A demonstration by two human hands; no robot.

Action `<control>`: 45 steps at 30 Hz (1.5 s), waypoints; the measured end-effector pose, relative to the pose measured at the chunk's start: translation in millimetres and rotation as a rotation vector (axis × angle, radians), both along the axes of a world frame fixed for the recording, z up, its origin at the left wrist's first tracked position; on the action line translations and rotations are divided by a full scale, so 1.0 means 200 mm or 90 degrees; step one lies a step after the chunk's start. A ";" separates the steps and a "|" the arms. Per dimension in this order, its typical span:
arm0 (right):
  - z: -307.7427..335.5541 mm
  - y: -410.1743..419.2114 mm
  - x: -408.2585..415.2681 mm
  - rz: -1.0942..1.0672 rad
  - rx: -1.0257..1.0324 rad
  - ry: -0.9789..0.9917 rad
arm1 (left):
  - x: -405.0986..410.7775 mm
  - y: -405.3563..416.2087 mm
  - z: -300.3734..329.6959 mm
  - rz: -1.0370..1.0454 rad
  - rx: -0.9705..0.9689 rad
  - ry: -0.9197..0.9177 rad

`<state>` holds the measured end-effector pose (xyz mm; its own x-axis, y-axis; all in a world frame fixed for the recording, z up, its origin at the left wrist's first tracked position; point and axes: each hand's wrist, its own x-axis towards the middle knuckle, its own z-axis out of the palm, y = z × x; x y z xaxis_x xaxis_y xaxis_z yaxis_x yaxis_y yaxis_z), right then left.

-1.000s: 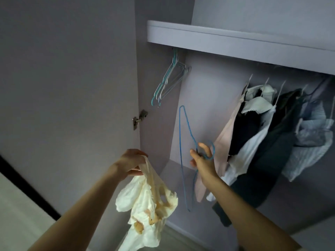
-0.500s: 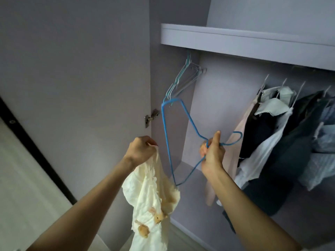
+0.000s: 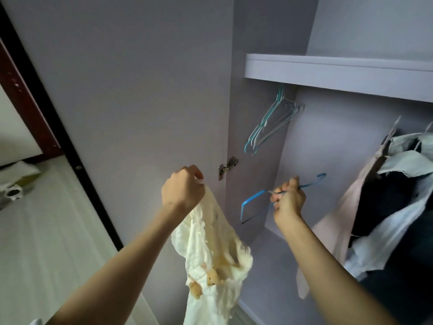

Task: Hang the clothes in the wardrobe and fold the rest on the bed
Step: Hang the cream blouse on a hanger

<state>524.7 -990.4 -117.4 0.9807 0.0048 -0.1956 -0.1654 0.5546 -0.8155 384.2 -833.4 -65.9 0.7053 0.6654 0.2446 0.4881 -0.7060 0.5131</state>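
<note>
My left hand [image 3: 184,186] grips the top edge of a cream garment [image 3: 212,259] with small bear figures on it, which hangs down in front of the open wardrobe door [image 3: 145,102]. My right hand [image 3: 288,201] holds a blue wire hanger [image 3: 254,197] at its neck, tipped nearly flat, with the hook [image 3: 318,178] pointing right. Hanger and garment are apart, the hanger to the right of the cloth. Several empty hangers [image 3: 269,127] dangle under the shelf at the wardrobe's left end.
Several hung clothes [image 3: 398,195], pale, dark and white, fill the right side of the wardrobe. A shelf [image 3: 339,71] runs above them. A door hinge [image 3: 227,167] sits between my hands. At far left a floor strip and a dark frame [image 3: 35,95] show.
The view has swung left and down. My right hand turned the blue hanger from upright to nearly flat. The left hand kept its hold on the cream garment and rose slightly.
</note>
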 end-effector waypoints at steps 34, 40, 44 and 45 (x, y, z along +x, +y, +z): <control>-0.23 0.22 -0.18 0.100 -0.257 -0.037 | -0.24 0.01 0.17 -0.179 -0.030 -0.175; -0.30 0.15 -0.12 -0.075 -0.511 -0.233 | -0.34 0.10 0.14 -0.037 0.143 -0.004; -0.21 0.14 -0.06 -0.138 -0.619 -0.318 | -0.38 0.16 0.02 0.065 0.121 0.152; -0.20 0.14 -0.05 -0.132 -0.635 -0.342 | -0.39 0.18 -0.01 0.071 0.109 0.174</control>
